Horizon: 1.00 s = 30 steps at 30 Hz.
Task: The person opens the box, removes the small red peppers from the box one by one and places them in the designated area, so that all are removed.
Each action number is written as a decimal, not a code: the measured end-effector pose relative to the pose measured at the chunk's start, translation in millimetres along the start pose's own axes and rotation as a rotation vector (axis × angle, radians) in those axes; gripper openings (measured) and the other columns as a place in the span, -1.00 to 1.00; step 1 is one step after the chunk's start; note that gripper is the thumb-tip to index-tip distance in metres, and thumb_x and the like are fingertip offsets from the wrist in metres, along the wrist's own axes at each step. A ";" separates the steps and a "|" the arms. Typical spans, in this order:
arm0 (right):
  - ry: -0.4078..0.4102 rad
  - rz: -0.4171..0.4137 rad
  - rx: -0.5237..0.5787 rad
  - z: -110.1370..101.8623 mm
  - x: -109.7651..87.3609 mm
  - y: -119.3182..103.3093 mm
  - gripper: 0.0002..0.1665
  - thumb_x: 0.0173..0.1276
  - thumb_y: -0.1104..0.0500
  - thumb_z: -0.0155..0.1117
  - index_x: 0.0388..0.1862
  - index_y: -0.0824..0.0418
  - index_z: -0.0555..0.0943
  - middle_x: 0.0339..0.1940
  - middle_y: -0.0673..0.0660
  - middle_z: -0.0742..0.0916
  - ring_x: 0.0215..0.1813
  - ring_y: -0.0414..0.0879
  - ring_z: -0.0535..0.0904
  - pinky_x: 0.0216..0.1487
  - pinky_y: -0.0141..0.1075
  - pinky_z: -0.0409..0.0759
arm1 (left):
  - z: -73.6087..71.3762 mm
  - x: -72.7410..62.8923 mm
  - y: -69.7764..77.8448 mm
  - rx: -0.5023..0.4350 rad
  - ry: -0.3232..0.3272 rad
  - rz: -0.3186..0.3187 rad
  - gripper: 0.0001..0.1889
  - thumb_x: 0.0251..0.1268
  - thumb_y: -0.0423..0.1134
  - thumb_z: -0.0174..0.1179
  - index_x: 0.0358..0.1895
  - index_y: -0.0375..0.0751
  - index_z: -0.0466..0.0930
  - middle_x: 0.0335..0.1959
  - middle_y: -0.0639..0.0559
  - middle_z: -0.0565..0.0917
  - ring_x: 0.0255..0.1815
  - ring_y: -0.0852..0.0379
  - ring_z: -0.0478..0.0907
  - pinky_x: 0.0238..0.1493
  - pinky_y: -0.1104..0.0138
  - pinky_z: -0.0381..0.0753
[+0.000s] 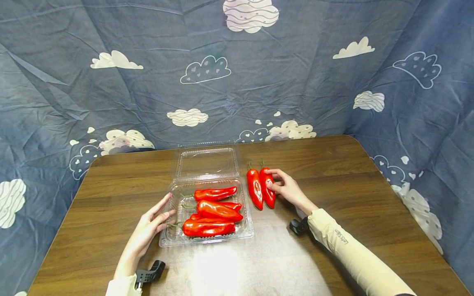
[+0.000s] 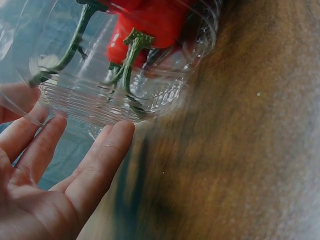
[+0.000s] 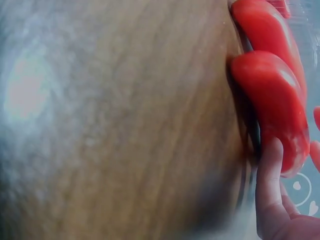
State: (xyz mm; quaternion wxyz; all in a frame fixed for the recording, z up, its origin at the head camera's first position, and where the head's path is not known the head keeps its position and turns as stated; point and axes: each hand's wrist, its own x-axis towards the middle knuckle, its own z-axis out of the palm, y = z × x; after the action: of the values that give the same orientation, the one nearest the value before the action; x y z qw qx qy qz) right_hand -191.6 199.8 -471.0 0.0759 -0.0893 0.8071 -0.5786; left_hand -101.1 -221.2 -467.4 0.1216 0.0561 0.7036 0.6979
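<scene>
A clear plastic clamshell container (image 1: 244, 235) lies with its lid (image 1: 207, 163) folded back, and several long red peppers (image 1: 209, 228) with green stems are inside. My left hand (image 1: 148, 226) is at the container's left side, its extended fingertips touching the clear wall (image 2: 80, 102). On the table to the right of the container, two more red peppers lie side by side, stems pointing away. My right hand (image 1: 289, 189) pinches the right-hand pepper (image 1: 269, 199) near its stem end, the thumb (image 3: 270, 172) pressed to its side. The other loose pepper (image 1: 254, 189) lies just left of it.
All of this stands on a brown wooden table (image 1: 333, 176) with rounded back corners. A dark blue cloth (image 1: 159, 82) with cloud patterns hangs behind it. Black camera mounts (image 1: 149, 273) are worn at both wrists, by the cream sleeves (image 1: 355, 250).
</scene>
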 end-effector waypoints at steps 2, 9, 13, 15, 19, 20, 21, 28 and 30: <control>0.008 0.002 0.007 -1.1 0.0 -1.0 -0.48 0.30 0.35 0.25 0.23 0.40 0.41 0.06 0.47 0.52 -0.20 0.12 0.61 -0.31 -0.21 0.67 | -0.1 0.1 -0.1 -0.001 -0.001 0.001 -0.40 0.49 -0.32 -0.08 0.50 -0.30 -0.03 0.53 -0.18 -0.07 0.16 0.20 0.47 0.07 0.32 0.54; 0.056 -0.036 0.015 -6.3 0.7 -6.5 -0.53 0.27 0.40 0.23 0.17 0.46 0.44 0.07 0.51 0.54 -0.20 0.14 0.62 -0.30 -0.15 0.68 | 0.1 0.1 0.4 0.011 0.003 -0.004 -0.41 0.49 -0.32 -0.08 0.50 -0.28 -0.02 0.52 -0.17 -0.05 0.16 0.18 0.47 0.06 0.32 0.55; 0.060 -0.047 0.039 -8.9 2.5 -8.9 -0.55 0.28 0.45 0.19 0.15 0.50 0.42 0.03 0.52 0.56 -0.23 0.06 0.61 -0.34 -0.15 0.67 | 0.3 0.0 0.7 0.020 0.002 -0.006 -0.41 0.50 -0.31 -0.08 0.50 -0.27 -0.01 0.53 -0.16 -0.05 0.17 0.19 0.47 0.05 0.33 0.55; 0.062 -0.047 0.052 -9.1 3.0 -11.1 -0.55 0.27 0.46 0.17 0.15 0.51 0.42 0.01 0.51 0.57 -0.25 0.00 0.61 -0.35 -0.14 0.66 | 0.3 -0.1 0.6 0.020 0.004 -0.008 -0.41 0.50 -0.31 -0.08 0.51 -0.27 -0.01 0.53 -0.15 -0.06 0.17 0.19 0.47 0.04 0.33 0.55; 0.059 -0.050 0.079 -7.7 3.0 -15.8 -0.57 0.27 0.46 0.16 0.14 0.52 0.42 -0.02 0.51 0.58 -0.27 -0.11 0.60 -0.32 -0.13 0.66 | 0.2 -0.4 0.3 0.019 0.011 -0.015 -0.41 0.49 -0.32 -0.08 0.51 -0.26 -0.01 0.53 -0.15 -0.06 0.16 0.17 0.47 0.03 0.35 0.54; 0.060 -0.054 0.085 -7.1 3.0 -17.0 -0.58 0.27 0.47 0.16 0.13 0.53 0.43 -0.03 0.51 0.58 -0.27 -0.12 0.60 -0.32 -0.14 0.67 | 0.2 -0.5 0.3 0.020 0.012 -0.017 -0.41 0.49 -0.32 -0.08 0.51 -0.26 -0.01 0.53 -0.15 -0.06 0.16 0.17 0.47 0.03 0.36 0.54; 0.056 -0.062 0.094 -6.3 2.9 -18.2 -0.58 0.26 0.48 0.15 0.12 0.54 0.43 -0.03 0.52 0.58 -0.27 -0.13 0.60 -0.32 -0.16 0.67 | 0.2 -0.5 0.3 0.020 0.013 -0.018 -0.41 0.49 -0.32 -0.08 0.51 -0.26 -0.01 0.53 -0.15 -0.06 0.16 0.16 0.48 0.02 0.36 0.54; 0.014 -0.112 0.140 -0.1 2.5 -25.5 -0.60 0.26 0.50 0.13 0.09 0.59 0.42 -0.07 0.55 0.56 -0.28 -0.07 0.60 -0.34 -0.32 0.63 | 0.7 -0.5 0.5 0.027 0.018 -0.023 -0.41 0.49 -0.31 -0.07 0.51 -0.24 0.01 0.52 -0.15 -0.03 0.17 0.12 0.47 0.02 0.35 0.54; 0.003 -0.122 0.136 1.8 2.7 -27.2 -0.61 0.26 0.50 0.14 0.08 0.61 0.42 -0.10 0.55 0.57 -0.29 -0.06 0.60 -0.34 -0.33 0.62 | 0.8 -0.5 0.6 0.030 0.017 -0.024 -0.41 0.49 -0.31 -0.07 0.51 -0.24 0.01 0.52 -0.14 -0.03 0.18 0.08 0.46 0.03 0.35 0.54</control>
State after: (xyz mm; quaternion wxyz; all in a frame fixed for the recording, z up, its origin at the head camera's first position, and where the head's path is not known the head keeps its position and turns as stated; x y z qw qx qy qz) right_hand -192.3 188.9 -445.9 0.0454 -0.1322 0.7591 -0.6358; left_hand -100.5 -220.5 -466.8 0.1229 0.0435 0.7155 0.6864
